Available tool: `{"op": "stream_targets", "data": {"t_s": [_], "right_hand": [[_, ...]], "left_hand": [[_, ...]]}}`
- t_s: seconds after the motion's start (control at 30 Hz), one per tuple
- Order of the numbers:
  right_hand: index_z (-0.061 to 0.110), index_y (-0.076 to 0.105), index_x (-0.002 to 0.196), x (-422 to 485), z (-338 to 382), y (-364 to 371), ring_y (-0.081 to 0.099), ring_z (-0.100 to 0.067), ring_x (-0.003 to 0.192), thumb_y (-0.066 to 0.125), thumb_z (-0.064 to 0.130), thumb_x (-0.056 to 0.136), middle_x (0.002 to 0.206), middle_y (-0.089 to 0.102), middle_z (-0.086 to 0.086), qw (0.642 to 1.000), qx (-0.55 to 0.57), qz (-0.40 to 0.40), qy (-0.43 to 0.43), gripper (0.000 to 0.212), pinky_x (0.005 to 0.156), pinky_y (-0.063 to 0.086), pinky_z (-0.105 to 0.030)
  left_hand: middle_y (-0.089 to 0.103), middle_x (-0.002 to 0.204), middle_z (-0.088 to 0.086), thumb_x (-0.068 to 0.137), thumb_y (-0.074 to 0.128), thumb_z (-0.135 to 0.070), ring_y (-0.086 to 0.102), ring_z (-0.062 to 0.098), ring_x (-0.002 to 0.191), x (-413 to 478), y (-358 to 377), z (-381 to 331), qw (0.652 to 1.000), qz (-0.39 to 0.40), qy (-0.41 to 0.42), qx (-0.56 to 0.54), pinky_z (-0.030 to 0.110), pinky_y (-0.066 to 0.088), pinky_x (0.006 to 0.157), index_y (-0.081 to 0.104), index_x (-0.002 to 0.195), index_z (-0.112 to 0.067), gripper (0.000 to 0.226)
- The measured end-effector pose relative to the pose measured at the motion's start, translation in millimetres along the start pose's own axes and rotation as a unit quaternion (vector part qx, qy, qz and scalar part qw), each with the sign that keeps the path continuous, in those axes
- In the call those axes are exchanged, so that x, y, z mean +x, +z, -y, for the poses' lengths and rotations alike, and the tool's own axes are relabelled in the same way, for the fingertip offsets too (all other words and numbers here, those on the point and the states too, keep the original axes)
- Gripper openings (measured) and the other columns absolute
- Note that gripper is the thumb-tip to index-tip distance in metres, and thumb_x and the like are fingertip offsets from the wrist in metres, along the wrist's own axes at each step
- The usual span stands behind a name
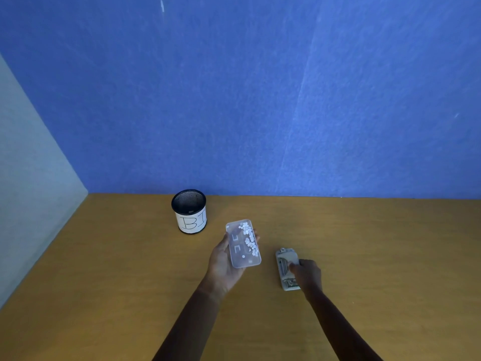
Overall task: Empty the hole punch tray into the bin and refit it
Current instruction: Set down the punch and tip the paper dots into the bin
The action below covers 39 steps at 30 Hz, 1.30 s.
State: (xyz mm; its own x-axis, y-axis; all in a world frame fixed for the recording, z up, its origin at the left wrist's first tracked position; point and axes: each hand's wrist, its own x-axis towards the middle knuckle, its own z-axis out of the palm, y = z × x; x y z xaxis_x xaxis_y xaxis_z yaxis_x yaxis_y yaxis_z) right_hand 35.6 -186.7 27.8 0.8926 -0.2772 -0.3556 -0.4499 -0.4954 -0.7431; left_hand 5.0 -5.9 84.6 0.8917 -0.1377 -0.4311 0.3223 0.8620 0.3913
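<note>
My left hand [221, 264] holds the clear plastic tray [240, 254] flat, open side up, above the desk. Several white paper dots lie along the tray's right side. To its right, the grey metal hole punch [283, 259] lies on the desk with its underside showing. My right hand [307, 276] grips the punch from its right side. The bin [189, 204], a black mesh cup with a white paper label, stands upright behind and to the left of the tray, near the back wall.
The wooden desk [117, 282] runs to a blue wall [260, 100] at the back and a pale partition [26, 191] on the left.
</note>
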Motion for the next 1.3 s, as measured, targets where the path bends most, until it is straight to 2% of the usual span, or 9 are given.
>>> {"op": "stream_targets", "data": {"t_s": [0.13, 0.4, 0.47, 0.53, 0.63, 0.73, 0.87, 1.13, 1.3], "right_hand": [[-0.017, 0.067, 0.082, 0.9, 1.7, -0.4, 0.051, -0.024, 0.065, 0.059, 0.009, 0.084, 0.072, 0.055, -0.016, 1.0, -0.023, 0.007, 0.011, 0.027, 0.056, 0.032, -0.027], [0.005, 0.06, 0.058, 2.6, 3.3, -5.9, 0.049, -0.022, 0.061, 0.059, 0.008, 0.084, 0.069, 0.057, -0.015, 0.997, -0.057, 0.03, 0.036, 0.026, 0.048, 0.029, -0.025], [-0.003, 0.066, 0.089, -1.1, 5.9, -5.5, 0.058, -0.027, 0.081, 0.057, 0.008, 0.085, 0.096, 0.064, -0.022, 0.999, -0.05, 0.001, 0.019, 0.015, 0.063, 0.037, -0.027], [-0.005, 0.053, 0.122, -5.3, 9.7, -3.6, 0.054, -0.034, 0.109, 0.056, 0.009, 0.087, 0.123, 0.055, -0.025, 0.999, -0.013, -0.046, -0.021, 0.037, 0.084, 0.042, -0.031], [-0.004, 0.058, 0.115, -18.3, 31.7, 5.6, 0.059, -0.031, 0.095, 0.053, 0.008, 0.09, 0.106, 0.062, -0.022, 0.99, 0.136, -0.03, -0.03, 0.028, 0.08, 0.045, -0.032], [0.0, 0.063, 0.089, -36.7, 53.8, 17.8, 0.059, -0.023, 0.073, 0.045, 0.018, 0.096, 0.08, 0.063, -0.013, 0.923, 0.354, 0.132, 0.072, 0.026, 0.066, 0.049, -0.029], [0.004, 0.06, 0.093, -57.8, 72.5, 23.0, 0.061, -0.024, 0.084, 0.036, 0.034, 0.098, 0.093, 0.063, -0.016, 0.823, 0.468, 0.285, 0.152, 0.039, 0.066, 0.056, -0.032], [0.002, 0.058, 0.099, -66.9, 85.9, 22.3, 0.059, -0.028, 0.085, 0.034, 0.035, 0.098, 0.095, 0.061, -0.018, 0.751, 0.518, 0.36, 0.194, 0.04, 0.06, 0.06, -0.031], [-0.002, 0.06, 0.1, -67.1, 90.8, 25.5, 0.068, -0.03, 0.078, 0.035, 0.03, 0.097, 0.086, 0.071, -0.021, 0.713, 0.541, 0.408, 0.181, 0.041, 0.062, 0.062, -0.034]], "left_hand": [[0.059, 0.102, 0.016, 0.099, 0.03, -0.03, 0.057, 0.026, 0.09, 0.1, 2.4, -0.9, 1.0, -0.006, 0.007, 0.019, 0.036, 0.052, 0.074, 0.053, 0.113, -0.006, 0.037], [0.056, 0.088, 0.008, 0.099, 0.029, -0.027, 0.052, 0.021, 0.078, 0.7, 4.0, -3.7, 0.997, -0.006, 0.025, 0.068, 0.034, 0.042, 0.072, 0.058, 0.093, -0.011, 0.034], [0.056, 0.087, 0.008, 0.099, 0.029, -0.026, 0.053, 0.021, 0.078, 1.2, 5.1, -4.1, 0.997, -0.004, 0.027, 0.072, 0.035, 0.042, 0.072, 0.058, 0.091, -0.011, 0.034], [0.056, 0.087, 0.008, 0.099, 0.03, -0.025, 0.053, 0.021, 0.078, 2.0, 7.1, -4.9, 0.996, -0.007, 0.031, 0.078, 0.034, 0.043, 0.072, 0.058, 0.091, -0.011, 0.033], [0.057, 0.089, 0.007, 0.099, 0.032, -0.024, 0.054, 0.02, 0.079, 3.8, 9.6, -6.0, 0.995, -0.017, 0.039, 0.086, 0.033, 0.045, 0.071, 0.058, 0.091, -0.011, 0.03], [0.058, 0.088, 0.006, 0.098, 0.035, -0.024, 0.056, 0.019, 0.078, 5.3, 12.9, -6.1, 0.99, -0.029, 0.057, 0.127, 0.032, 0.046, 0.068, 0.058, 0.09, -0.012, 0.027], [0.058, 0.086, 0.01, 0.097, 0.038, -0.022, 0.056, 0.022, 0.077, 6.7, 15.1, -5.2, 0.983, -0.052, 0.071, 0.16, 0.032, 0.046, 0.069, 0.058, 0.086, -0.01, 0.025], [0.061, 0.096, 0.014, 0.099, 0.031, -0.024, 0.057, 0.024, 0.082, 7.8, 4.8, -13.4, 0.976, -0.07, 0.073, 0.192, 0.032, 0.047, 0.073, 0.053, 0.111, -0.004, 0.032], [0.063, 0.085, 0.009, 0.099, 0.033, -0.023, 0.06, 0.018, 0.075, 7.5, 2.4, -16.5, 0.973, -0.088, 0.07, 0.203, 0.026, 0.051, 0.063, 0.056, 0.098, -0.007, 0.029]]}}
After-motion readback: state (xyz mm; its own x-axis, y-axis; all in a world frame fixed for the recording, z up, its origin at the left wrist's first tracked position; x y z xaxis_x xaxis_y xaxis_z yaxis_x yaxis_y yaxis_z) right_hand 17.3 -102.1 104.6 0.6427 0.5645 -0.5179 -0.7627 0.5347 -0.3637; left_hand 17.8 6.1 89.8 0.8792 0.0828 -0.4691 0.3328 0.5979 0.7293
